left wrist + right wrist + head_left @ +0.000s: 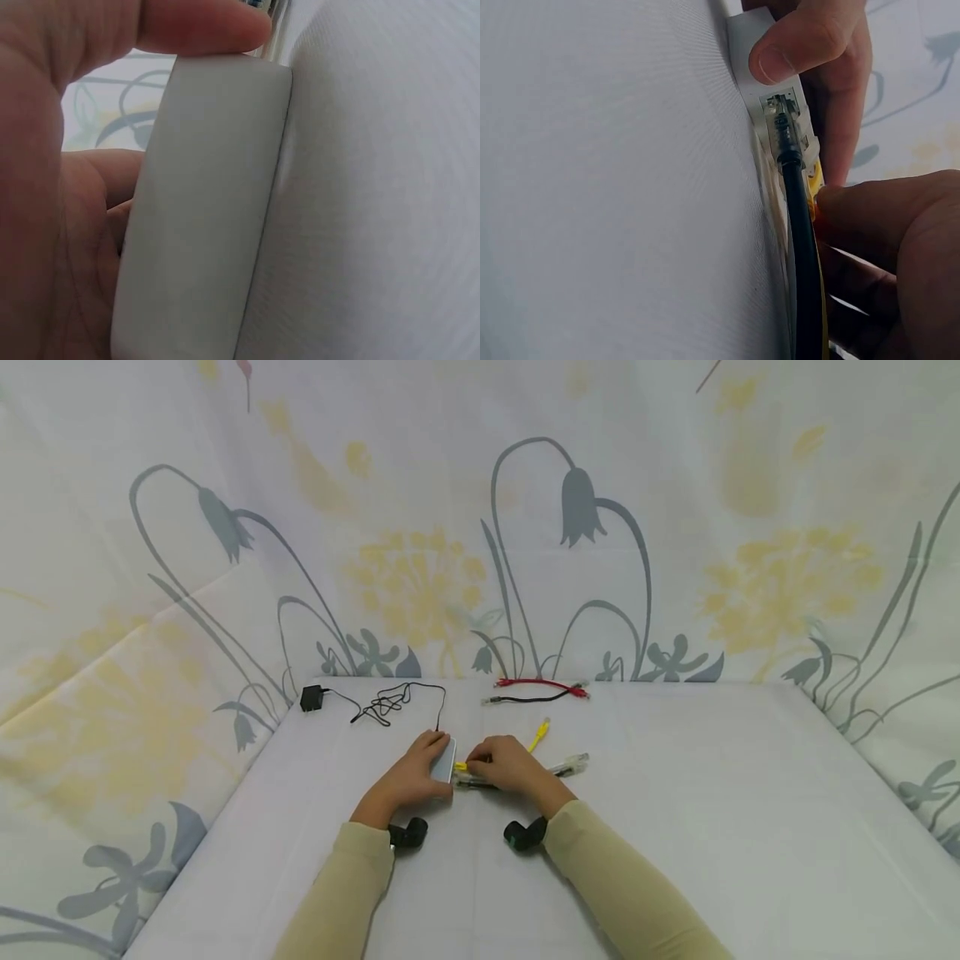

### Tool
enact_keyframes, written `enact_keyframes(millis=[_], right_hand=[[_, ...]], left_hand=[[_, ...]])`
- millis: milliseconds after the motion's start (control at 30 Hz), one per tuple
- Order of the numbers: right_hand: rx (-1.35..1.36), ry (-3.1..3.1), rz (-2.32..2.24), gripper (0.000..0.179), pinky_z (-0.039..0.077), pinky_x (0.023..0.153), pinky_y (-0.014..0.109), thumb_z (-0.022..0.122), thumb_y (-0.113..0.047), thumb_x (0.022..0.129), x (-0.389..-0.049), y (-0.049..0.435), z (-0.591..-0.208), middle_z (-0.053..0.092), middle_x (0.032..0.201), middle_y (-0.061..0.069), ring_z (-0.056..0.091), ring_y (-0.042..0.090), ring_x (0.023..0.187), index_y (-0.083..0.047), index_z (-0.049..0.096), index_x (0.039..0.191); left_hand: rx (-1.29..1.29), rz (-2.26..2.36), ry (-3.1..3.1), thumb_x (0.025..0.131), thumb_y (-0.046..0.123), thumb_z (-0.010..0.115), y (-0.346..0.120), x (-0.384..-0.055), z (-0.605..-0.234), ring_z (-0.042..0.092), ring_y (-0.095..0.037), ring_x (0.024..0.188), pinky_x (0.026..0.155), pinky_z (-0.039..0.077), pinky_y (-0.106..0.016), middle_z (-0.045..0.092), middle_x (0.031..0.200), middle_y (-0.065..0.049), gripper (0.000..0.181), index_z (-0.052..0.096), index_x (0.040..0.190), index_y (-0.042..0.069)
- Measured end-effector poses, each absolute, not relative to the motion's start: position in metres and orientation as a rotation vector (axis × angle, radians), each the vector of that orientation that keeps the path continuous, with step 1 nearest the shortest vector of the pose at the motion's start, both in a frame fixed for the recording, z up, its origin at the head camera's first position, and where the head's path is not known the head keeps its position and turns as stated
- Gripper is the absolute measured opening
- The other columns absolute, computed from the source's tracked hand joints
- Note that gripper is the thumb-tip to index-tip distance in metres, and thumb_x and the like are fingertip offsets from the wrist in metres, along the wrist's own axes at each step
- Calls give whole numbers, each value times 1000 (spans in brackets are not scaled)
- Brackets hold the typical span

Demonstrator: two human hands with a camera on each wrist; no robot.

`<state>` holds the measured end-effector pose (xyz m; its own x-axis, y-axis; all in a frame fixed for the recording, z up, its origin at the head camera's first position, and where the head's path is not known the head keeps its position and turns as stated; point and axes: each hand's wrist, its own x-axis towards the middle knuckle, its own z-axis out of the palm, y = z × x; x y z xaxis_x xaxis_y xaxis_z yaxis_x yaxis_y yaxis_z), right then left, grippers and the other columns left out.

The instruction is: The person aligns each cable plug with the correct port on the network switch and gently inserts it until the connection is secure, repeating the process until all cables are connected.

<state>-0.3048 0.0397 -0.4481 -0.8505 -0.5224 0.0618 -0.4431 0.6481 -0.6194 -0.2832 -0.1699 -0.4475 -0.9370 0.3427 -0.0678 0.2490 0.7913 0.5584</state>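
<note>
My left hand (408, 779) grips a small white network switch (202, 202) by its ends, thumb at the near end and fingers at the far end. The box lies on the white cloth with its ports facing right. In the right wrist view a black network cable (802, 247) has its clear plug in a port near the left thumb. Just beyond it, my right hand (512, 764) pinches a yellow network cable (815, 180) close to the ports. The far end of that yellow cable (538, 735) shows past the knuckles. Its plug tip is hidden.
A black power adapter (311, 698) lies at the back left, its thin tangled cord (390, 700) running to the switch. A red cable (536, 681) and a short black cable (528, 699) lie along the back edge. Clear cable plugs (576, 763) rest right of my right hand.
</note>
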Motion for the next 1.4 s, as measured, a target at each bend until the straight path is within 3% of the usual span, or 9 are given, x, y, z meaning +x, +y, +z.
enact_keyframes(millis=[467, 700, 1033, 1400], right_hand=[[-836, 2759, -864, 22, 50, 93, 38, 59, -24, 95, -316, 42, -438, 72, 104, 0, 64, 19, 103, -14, 76, 104], [-742, 2785, -856, 21, 51, 90, 36, 58, -26, 96, -327, 43, -433, 70, 99, -4, 63, 15, 97, -16, 75, 105], [-781, 2862, -796, 20, 50, 82, 34, 60, -20, 94, -342, 48, -431, 68, 97, 1, 60, 15, 88, -12, 75, 105], [-712, 2954, -693, 27, 47, 97, 44, 59, -23, 93, -357, 52, -429, 62, 118, 10, 59, 28, 113, -14, 71, 115]], left_hand=[[510, 870, 2816, 68, 24, 67, -173, -285, -449, 13, -26, 151, 115, 28, -48, 23, 161, -6, 94, 30, 153, 11], [485, 862, 2824, 69, 26, 69, -174, -288, -450, 13, -24, 151, 115, 29, -48, 22, 161, -3, 95, 29, 154, 14], [463, 875, 2806, 69, 26, 71, -170, -284, -447, 14, -26, 151, 116, 28, -48, 23, 161, -5, 94, 31, 153, 12], [464, 863, 2809, 68, 26, 70, -170, -284, -445, 13, -26, 151, 116, 27, -47, 24, 160, -5, 94, 32, 153, 11]])
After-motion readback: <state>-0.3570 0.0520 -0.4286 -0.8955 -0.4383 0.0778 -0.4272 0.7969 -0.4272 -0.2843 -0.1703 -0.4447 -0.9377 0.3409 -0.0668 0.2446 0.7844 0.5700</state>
